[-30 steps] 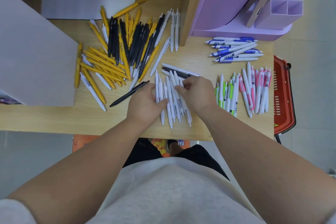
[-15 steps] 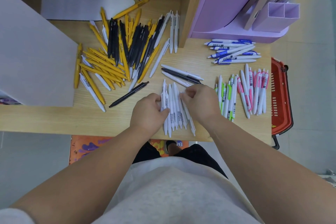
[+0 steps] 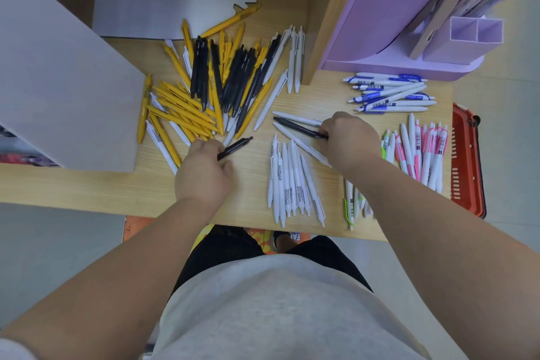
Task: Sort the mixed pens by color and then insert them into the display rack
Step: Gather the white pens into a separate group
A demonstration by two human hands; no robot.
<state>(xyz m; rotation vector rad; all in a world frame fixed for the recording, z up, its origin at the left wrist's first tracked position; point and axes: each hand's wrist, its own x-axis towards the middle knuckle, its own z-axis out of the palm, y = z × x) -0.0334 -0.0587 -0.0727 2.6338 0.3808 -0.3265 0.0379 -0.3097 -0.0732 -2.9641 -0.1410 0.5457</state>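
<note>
A mixed heap of yellow, black and white pens (image 3: 216,88) covers the far left of the wooden table (image 3: 251,172). My left hand (image 3: 204,172) pinches a single black pen (image 3: 236,147) at the heap's near edge. My right hand (image 3: 347,140) pinches the end of another black pen (image 3: 298,127), which lies between two white pens. A tidy row of white pens (image 3: 292,181) lies between my hands. The lilac display rack (image 3: 409,20) stands at the far right.
Sorted groups lie to the right: white-and-blue pens (image 3: 391,93), white-and-pink pens (image 3: 423,149), and white-and-green pens (image 3: 355,207) partly under my right forearm. A red basket (image 3: 467,164) hangs off the table's right end. A grey board (image 3: 58,82) leans at the left.
Both hands have left the row of white pens. The left hand moved left onto the loose black pen, and the right hand moved up and right onto the other black pen.
</note>
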